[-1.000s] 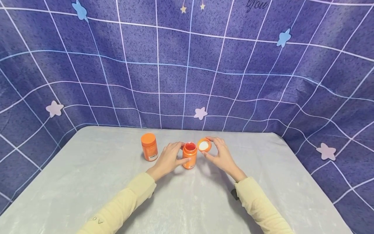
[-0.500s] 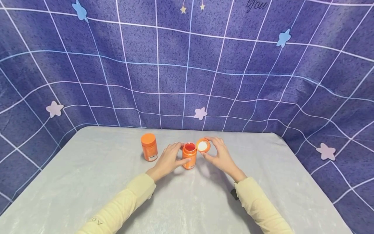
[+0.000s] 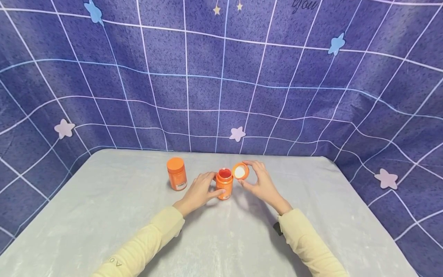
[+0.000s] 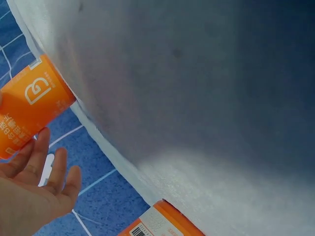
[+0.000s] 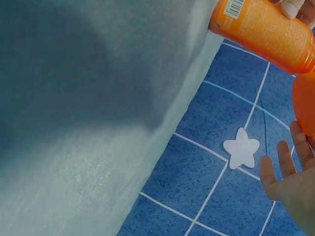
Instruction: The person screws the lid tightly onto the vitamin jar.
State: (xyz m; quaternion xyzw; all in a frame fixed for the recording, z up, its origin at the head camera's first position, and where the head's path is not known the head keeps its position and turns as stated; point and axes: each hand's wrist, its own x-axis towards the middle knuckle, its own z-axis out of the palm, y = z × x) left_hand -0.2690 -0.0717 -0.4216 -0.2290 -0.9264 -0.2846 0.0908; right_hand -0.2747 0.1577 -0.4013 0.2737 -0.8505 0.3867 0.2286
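An uncapped orange plastic jar (image 3: 224,188) stands upright on the table, its red inside showing through the mouth. My left hand (image 3: 199,192) grips it from the left, thumb across the front and fingers behind. In the left wrist view, the other fingers (image 4: 58,167) of that hand are spread off the jar (image 4: 37,101). My right hand (image 3: 262,186) pinches an orange screw lid (image 3: 240,171) on edge, with its white liner facing the head camera. The lid is right beside the jar's mouth, to its right. The right wrist view shows the lid (image 5: 304,101) partly, cut off by the frame.
A second orange jar (image 3: 177,175), with its lid on, stands left of my left hand. Grey cloth covers the table (image 3: 221,238). Behind it hangs a blue curtain (image 3: 194,96) with a white grid and stars. A small dark object (image 3: 278,229) shows at the right cuff.
The lid has shifted slightly left, closer to the jar's mouth, and tilted a little. The left fingers have moved slightly down on the jar, which stays in place.
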